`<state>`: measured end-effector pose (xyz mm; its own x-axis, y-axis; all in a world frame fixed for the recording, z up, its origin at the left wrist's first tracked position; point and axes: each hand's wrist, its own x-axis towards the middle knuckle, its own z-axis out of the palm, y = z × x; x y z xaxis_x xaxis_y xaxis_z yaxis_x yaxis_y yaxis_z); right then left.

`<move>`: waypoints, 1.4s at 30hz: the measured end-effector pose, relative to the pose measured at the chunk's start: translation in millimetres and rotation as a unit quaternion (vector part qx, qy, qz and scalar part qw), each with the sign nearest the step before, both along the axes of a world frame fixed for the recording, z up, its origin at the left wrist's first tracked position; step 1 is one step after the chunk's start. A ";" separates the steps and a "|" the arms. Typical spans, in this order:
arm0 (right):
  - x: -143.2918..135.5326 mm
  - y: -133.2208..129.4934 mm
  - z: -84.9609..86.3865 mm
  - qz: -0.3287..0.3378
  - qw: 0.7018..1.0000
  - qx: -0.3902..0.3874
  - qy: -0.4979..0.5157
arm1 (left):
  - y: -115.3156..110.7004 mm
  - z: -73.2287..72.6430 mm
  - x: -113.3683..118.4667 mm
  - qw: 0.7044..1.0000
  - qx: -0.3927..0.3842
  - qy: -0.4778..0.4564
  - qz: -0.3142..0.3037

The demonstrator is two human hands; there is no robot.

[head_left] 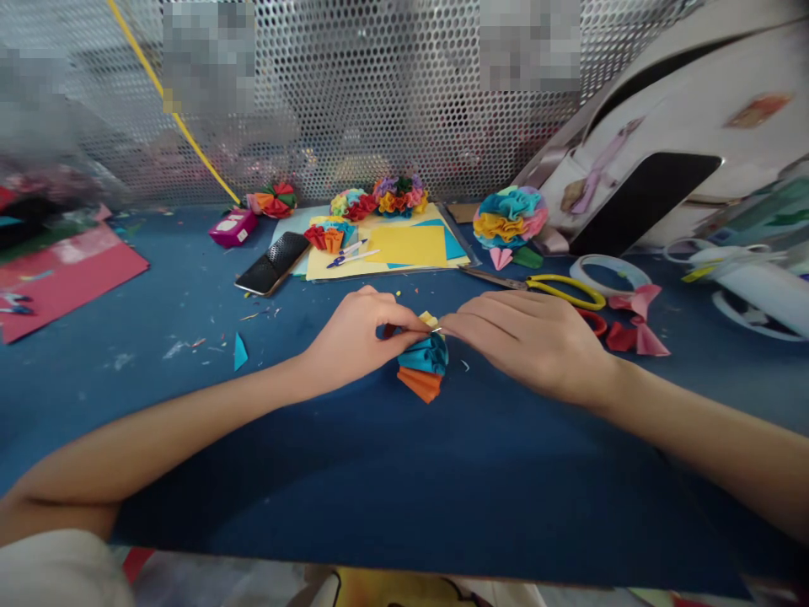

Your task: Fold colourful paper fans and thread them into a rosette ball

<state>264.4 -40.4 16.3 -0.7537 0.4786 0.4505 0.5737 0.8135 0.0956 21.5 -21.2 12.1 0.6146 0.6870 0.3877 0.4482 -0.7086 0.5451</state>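
Observation:
Above the middle of the blue table, my left hand (pixel 363 337) pinches the top of a small pleated paper piece (pixel 425 358), with a blue layer over an orange fan and a bit of pale yellow on top. My right hand (pixel 527 337) is closed just to the right of it, its fingertips meeting the top of the piece. Between the fingertips of both hands shows a thin, light, shiny sliver, too small to name. The piece hangs below my left fingertips, and its upper edge is partly hidden by them.
Yellow-handled scissors (pixel 565 291) and a tape roll (pixel 610 276) lie right, beyond my right hand. A phone (pixel 273 264), yellow sheets (pixel 408 246) and paper flowers (pixel 511 217) sit farther back. Another phone (pixel 648 202) leans on a pale bag (pixel 686 110). Red sheets (pixel 76 274) lie left.

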 end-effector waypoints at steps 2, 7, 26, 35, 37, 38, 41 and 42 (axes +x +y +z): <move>0.0 -0.9 0.9 0.028 0.996 0.081 -0.024 | 0.2 1.2 0.5 0.999 -0.031 -0.012 0.009; -0.6 -2.5 4.8 0.040 0.992 0.104 -0.051 | -2.0 4.9 3.6 0.998 -0.055 -0.015 0.004; -2.8 0.8 1.8 0.028 0.997 0.067 0.035 | 0.7 5.6 1.6 0.999 -0.048 0.010 0.017; 0.1 7.4 3.4 0.039 0.988 -0.036 0.146 | 0.9 10.6 3.7 0.979 -0.196 -0.053 0.034; 1.5 7.2 3.3 0.049 0.988 -0.047 0.136 | 1.7 10.0 3.7 0.979 -0.193 -0.057 0.031; 2.3 6.9 3.2 0.054 0.989 -0.048 0.130 | 2.0 9.7 3.7 0.980 -0.190 -0.058 0.030; 4.1 5.3 3.6 0.065 0.990 -0.043 0.119 | 1.9 9.2 4.1 0.980 -0.188 -0.055 0.027; 4.2 4.7 3.7 0.069 0.989 -0.042 0.121 | 1.6 9.1 4.4 0.980 -0.188 -0.053 0.028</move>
<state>268.6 -35.7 20.0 -0.6897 0.4226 0.5880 0.4547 0.8847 -0.1024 25.9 -19.6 21.3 0.5420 0.8250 0.1602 0.4069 -0.4244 0.8089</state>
